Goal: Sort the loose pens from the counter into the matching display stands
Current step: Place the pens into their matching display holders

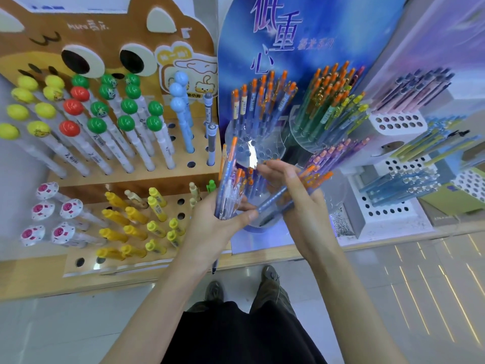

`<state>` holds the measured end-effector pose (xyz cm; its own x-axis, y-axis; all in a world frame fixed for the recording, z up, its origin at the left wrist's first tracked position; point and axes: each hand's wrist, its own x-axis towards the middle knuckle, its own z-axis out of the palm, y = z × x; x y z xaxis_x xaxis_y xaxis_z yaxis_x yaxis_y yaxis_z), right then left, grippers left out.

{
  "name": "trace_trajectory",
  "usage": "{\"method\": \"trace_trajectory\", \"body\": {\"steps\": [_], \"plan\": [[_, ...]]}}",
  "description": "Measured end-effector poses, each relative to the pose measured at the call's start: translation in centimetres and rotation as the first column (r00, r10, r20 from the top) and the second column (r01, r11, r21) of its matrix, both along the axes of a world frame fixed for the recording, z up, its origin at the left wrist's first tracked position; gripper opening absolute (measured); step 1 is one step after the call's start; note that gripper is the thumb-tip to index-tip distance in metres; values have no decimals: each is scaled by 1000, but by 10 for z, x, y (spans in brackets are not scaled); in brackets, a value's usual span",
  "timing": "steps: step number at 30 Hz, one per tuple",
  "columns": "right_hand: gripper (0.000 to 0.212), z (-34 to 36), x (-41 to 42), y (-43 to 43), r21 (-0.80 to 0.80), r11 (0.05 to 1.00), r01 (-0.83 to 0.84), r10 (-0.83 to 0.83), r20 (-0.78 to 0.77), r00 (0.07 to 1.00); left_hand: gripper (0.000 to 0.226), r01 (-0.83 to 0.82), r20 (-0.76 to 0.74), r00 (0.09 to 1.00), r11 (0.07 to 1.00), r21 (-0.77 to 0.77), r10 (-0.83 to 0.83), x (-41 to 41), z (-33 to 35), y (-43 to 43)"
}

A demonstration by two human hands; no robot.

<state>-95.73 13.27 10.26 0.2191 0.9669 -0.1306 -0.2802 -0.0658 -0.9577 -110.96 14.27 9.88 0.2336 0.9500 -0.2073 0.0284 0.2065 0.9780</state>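
My left hand [217,227] grips a bundle of blue pens with orange caps [229,179], held upright in front of the clear acrylic display stand [265,151]. My right hand [296,203] holds one blue pen [275,200] across its fingers, the pen slanting down to the left toward my left thumb. Behind the hands, that clear stand carries matching orange-capped pens [262,101] in its upper tiers, with several holes showing in the tier just above my hands.
A brown bear-shaped stand [110,48] at left holds ball-topped pens and yellow pens. A blue backboard [301,48] rises behind the clear stand. White perforated stands [399,122] with pink, blue and yellow pens fill the right. The counter's wooden edge [157,274] runs below.
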Motion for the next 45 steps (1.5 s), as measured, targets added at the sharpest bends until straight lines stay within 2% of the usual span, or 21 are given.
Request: {"method": "trace_trajectory", "body": {"steps": [2,6,8,10,13,15,17,21,26,29,31,33,34,36,41,45], "plan": [[34,1,5,-1,-5,1000,1,0,104,995,20,13,-16,1000,1000,-8,-13,0,1,1],[35,4,19,-1,16,995,-95,96,-98,991,15,32,-32,999,998,-56,-34,1,-1,3],[28,4,23,0,22,991,-129,130,-68,989,14,12,-13,1000,997,-71,-13,1,-4,4],[23,3,27,0,-4,998,-60,60,61,996,9,-28,22,999,996,-85,30,2,-6,4],[44,-1,34,4,22,995,93,-95,370,924,20,-120,116,984,987,-104,131,5,-7,4],[36,-5,31,6,49,995,91,-104,517,850,23,-154,181,968,980,-125,175,6,-6,5],[32,-9,22,9,51,996,67,-84,577,812,17,-154,213,960,980,-129,180,8,-6,5],[35,-16,8,18,55,988,144,-152,520,840,13,-172,208,959,979,-110,192,9,-4,4],[38,-26,7,25,36,990,134,-131,569,812,20,-229,198,948,966,-119,249,5,-3,6],[32,-31,9,27,3,992,129,-105,601,792,17,-248,220,937,961,-125,271,2,-6,5],[28,-33,8,27,-11,995,97,-68,636,769,17,-255,231,932,958,-134,280,1,-7,4],[9,-35,5,27,-24,999,23,0,688,726,26,-256,226,933,957,-137,282,1,-8,3],[7,-35,4,28,-33,999,-2,25,720,693,29,-254,222,934,957,-138,280,1,-8,2],[9,-37,4,29,-52,998,-22,54,747,663,32,-248,222,935,958,-145,276,1,-8,2],[9,-37,2,26,-93,995,-36,92,716,692,34,-231,226,939,962,-145,260,0,-8,4],[10,-41,-5,25,-73,997,-32,78,806,587,24,-212,222,947,970,-116,233,-2,-8,3]]}}
